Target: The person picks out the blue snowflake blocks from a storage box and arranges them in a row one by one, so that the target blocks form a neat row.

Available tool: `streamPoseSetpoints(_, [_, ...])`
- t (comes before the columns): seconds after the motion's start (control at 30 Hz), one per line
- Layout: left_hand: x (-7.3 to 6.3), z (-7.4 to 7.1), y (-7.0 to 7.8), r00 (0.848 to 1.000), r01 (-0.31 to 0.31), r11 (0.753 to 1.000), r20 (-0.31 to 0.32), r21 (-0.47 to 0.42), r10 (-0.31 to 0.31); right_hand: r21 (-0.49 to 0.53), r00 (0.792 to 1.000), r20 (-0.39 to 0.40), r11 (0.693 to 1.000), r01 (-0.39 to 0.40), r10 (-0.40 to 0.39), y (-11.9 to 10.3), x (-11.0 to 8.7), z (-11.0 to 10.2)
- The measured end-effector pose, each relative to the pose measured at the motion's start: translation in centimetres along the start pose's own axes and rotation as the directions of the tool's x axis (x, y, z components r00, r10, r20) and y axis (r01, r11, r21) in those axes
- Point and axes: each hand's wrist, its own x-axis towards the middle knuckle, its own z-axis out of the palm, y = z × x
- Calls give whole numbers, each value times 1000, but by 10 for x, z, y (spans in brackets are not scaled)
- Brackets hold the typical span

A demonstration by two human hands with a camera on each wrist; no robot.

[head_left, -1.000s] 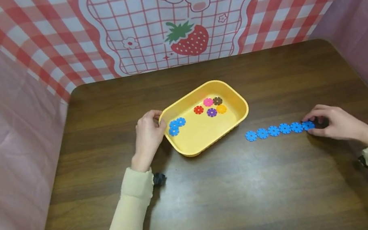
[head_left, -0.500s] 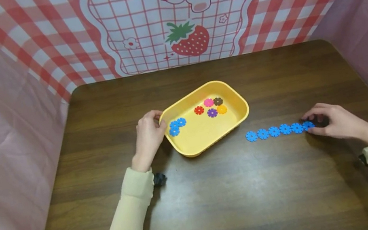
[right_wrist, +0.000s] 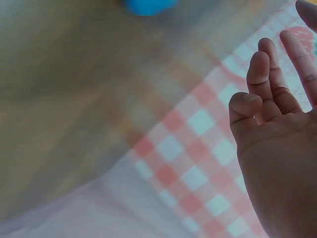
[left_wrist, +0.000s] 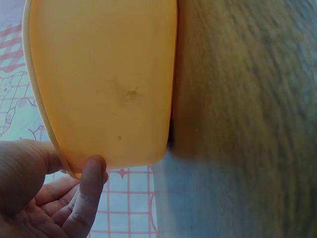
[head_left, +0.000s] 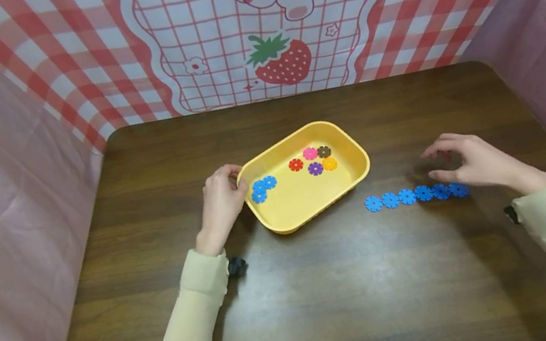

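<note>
My left hand [head_left: 221, 207] grips the left end of a yellow plastic basin [head_left: 307, 210], thumb and fingers about its rim in the left wrist view. Several blue notched discs, like snowflake building pieces, lie inside at the near left. Toward the right of the basin lie single discs: red [head_left: 296, 164], pink [head_left: 310, 153], brown [head_left: 324, 152], purple [head_left: 315, 169] and orange [head_left: 330, 164]. On the table to the right, a straight row of blue discs [head_left: 407, 197] lies flat. Above its right end hovers my right hand [head_left: 474, 159], fingers loosely bent and holding nothing.
The brown wooden table [head_left: 330, 307] has rounded corners. A red and white checked cloth with strawberries [head_left: 281, 62] hangs behind it, and pink cloth [head_left: 1, 212] hangs at both sides. A black wrist strap part [head_left: 237, 266] shows at the left cuff.
My right hand has let go of the last blue disc in the row and moved up and left over it. The left hand and the basin stay in place.
</note>
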Motion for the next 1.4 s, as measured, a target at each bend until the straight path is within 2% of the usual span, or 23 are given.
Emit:
streamPoseSetpoints(0.27, [0, 0, 0, 1000, -3, 1000, 6, -5, 3, 37, 998, -7, 997, 65, -65, -38, 54, 2])
streamPoseSetpoints(0.43, [0, 0, 1, 1000, -4, 1000, 6, -9, 4, 79, 996, 26, 993, 82, -84, -63, 90, 10])
streamPoseSetpoints(0.77, [0, 0, 0, 1000, 10, 1000, 13, -9, -10, 215, 980, 108, 966, 143, -169, -107, 148, 49])
streamPoseSetpoints(0.9, [0, 0, 1, 1000, 7, 1000, 10, -7, -7, 239, 966, 141, 954, 179, -217, -123, 163, 68])
streamPoseSetpoints(1.0, [0, -1, 2, 1000, 6, 1000, 13, -11, -6, 213, 957, 174, 958, 192, -230, -135, 171, 83])
streamPoseSetpoints(1.2, [1, 0, 1, 1000, -1, 1000, 22, -8, 1, 163, 948, 245, 972, 167, -204, -158, 181, 108])
streamPoseSetpoints(1.4, [1, -1, -2, 1000, -7, 1000, 19, -3, 7, 181, 930, 297, 969, 170, -219, -180, 188, 128])
